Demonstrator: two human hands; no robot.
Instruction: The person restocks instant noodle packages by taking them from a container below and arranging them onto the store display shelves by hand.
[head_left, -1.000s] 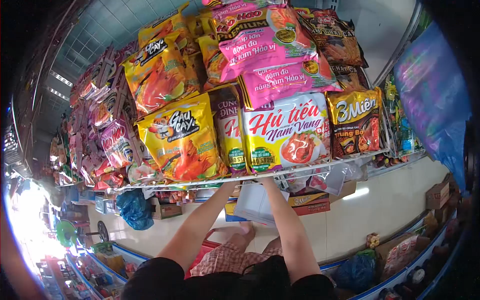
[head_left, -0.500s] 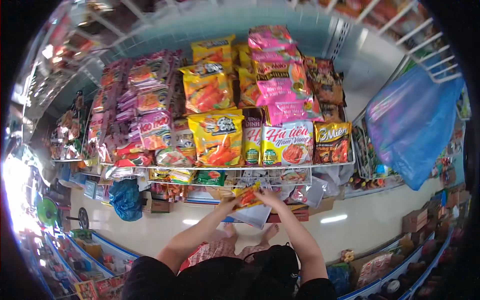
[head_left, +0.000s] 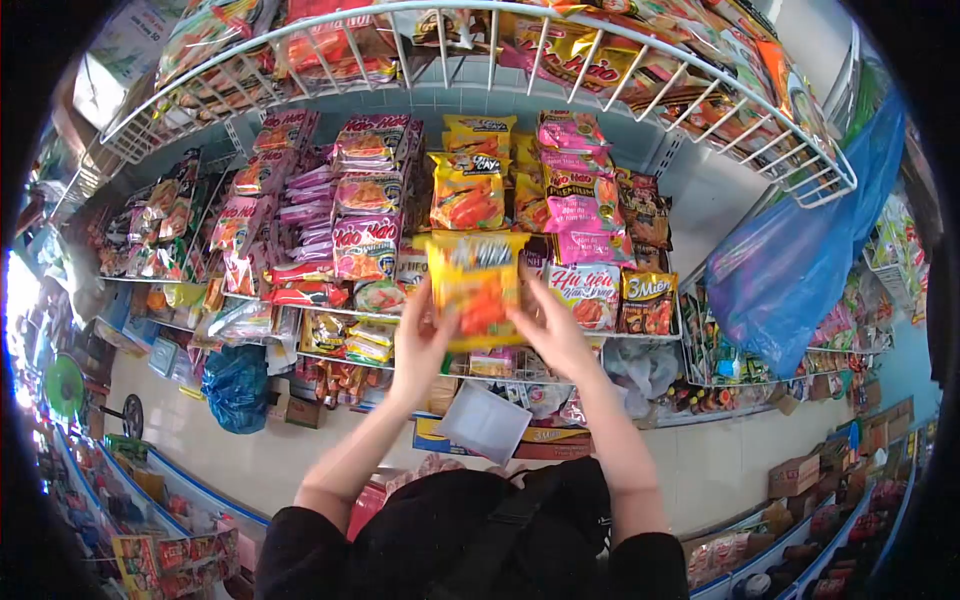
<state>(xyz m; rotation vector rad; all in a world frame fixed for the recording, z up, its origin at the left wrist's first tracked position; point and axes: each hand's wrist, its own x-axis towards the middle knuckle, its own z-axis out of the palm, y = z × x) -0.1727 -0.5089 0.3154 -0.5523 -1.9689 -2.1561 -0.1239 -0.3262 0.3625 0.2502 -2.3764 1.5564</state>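
Observation:
A yellow packet of instant noodles point(head_left: 478, 285) with red pictures is held upright between my two hands, slightly blurred. My left hand point(head_left: 425, 335) grips its lower left side, and my right hand point(head_left: 548, 330) has its lower right side. The packet is in front of the wire shelf and covers part of the stock there. Just above it are stacked yellow noodle packets point(head_left: 468, 195) of a similar look. To the right of my right hand stand a white and pink "Hu tieu" packet point(head_left: 590, 292) and a dark "3 Mien" packet point(head_left: 648, 300).
Pink noodle packets point(head_left: 368, 245) fill the shelf's left part. An upper wire basket point(head_left: 495, 50) juts out overhead. A blue plastic bag point(head_left: 790, 260) hangs at right, and another blue bag point(head_left: 237, 390) hangs low left. A white tray point(head_left: 485, 420) lies below the shelf.
Both hands have risen from below the shelf edge with the yellow packet, up to the front of the shelf. The camera view has tilted, showing more of the upper basket.

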